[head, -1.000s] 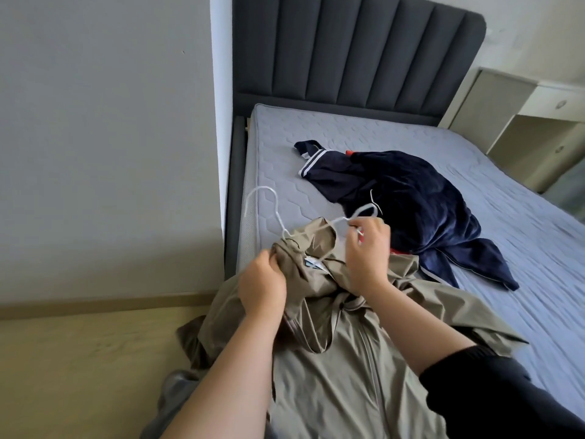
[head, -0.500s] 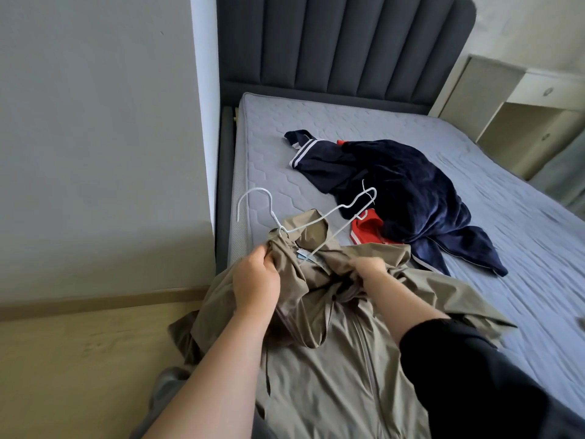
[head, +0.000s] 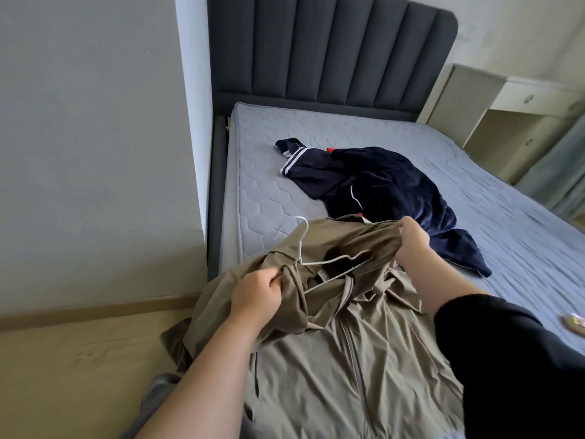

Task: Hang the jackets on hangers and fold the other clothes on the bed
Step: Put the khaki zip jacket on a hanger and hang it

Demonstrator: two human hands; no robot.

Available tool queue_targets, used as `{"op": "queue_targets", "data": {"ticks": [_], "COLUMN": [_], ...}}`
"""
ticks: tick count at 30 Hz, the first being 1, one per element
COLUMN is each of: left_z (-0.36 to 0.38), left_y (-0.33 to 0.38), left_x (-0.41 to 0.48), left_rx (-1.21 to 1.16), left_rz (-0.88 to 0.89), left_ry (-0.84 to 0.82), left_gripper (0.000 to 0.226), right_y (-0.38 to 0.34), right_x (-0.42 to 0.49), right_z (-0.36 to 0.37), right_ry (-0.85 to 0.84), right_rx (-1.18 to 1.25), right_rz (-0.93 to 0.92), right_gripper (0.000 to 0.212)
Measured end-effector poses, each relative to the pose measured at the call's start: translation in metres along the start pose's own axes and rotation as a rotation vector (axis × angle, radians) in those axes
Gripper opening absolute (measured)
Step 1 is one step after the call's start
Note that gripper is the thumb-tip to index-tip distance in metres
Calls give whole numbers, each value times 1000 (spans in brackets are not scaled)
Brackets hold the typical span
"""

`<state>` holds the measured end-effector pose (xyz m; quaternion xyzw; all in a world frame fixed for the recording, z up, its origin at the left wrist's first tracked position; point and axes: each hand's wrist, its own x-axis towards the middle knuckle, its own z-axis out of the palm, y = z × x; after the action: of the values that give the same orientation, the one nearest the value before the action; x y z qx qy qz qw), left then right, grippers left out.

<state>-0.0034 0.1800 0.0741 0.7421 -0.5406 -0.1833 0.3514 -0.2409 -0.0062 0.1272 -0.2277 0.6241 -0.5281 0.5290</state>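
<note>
Khaki jacket (head: 348, 359) lay zip-side up over the near edge of the bed (head: 269, 201). Left hand (head: 256, 293) clenched the collar cloth on its side. White wire hanger (head: 300, 245) sat in the neck opening with its hook poking out; how far its ends reached into the shoulders was hidden. Right hand (head: 411, 239) gripped the far collar edge, pulling the opening wide. Likely best: keep the collar taut, seat each hanger end in a shoulder, centre the hook. Navy clothes (head: 380, 182) lay crumpled further up, unfolded.
</note>
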Motion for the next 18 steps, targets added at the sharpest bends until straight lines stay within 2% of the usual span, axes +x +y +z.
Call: {"op": "queue_targets", "data": {"ticks": [2,4,5,8,10,11,12,13,14,16,17,18], "left_z": [2,5,7,10,10,9,8,6,3,-1,-2,-3], "left_y": [0,-1,-1,-3,-4,-3,-1,0,1,3,6,7], "left_x": [-1,-1,-1,3,4,4,3,2,2,3,3,2], "left_rx": [61,80,71,-26,-135,-177,-211,-235,-257,-273,-264,-250], "left_rz": [10,16,14,2,13,20,23,20,13,15,27,35], "left_ry": [-18,4,16,32,68,92,115,136,151,174,181,184], "left_gripper": [22,23,23,23,22,24,27,29,28,22,20,18], "right_y": [1,4,9,28,36,37,37,37,36,37,38,38], "right_x": [-16,-46,-61,-107,-125,-131,-133,-131,-126,-110,-103,-96], "right_z": [8,24,33,49,48,46,44,42,40,34,32,30], "right_ry": [-119,-318,-412,-772,-1006,-1055,-1058,-1012,-904,-582,-472,-437], "right_rx": [-5,-49,-117,-377,-520,-566,-598,-641,-715,-935,-1046,-1157], "right_rz": [3,-14,-40,-119,-40,-14,-39,-146,-332,-835,-1022,-1118], "right_gripper": [36,20,12,33,34,30,26,24,23,21,24,32]}}
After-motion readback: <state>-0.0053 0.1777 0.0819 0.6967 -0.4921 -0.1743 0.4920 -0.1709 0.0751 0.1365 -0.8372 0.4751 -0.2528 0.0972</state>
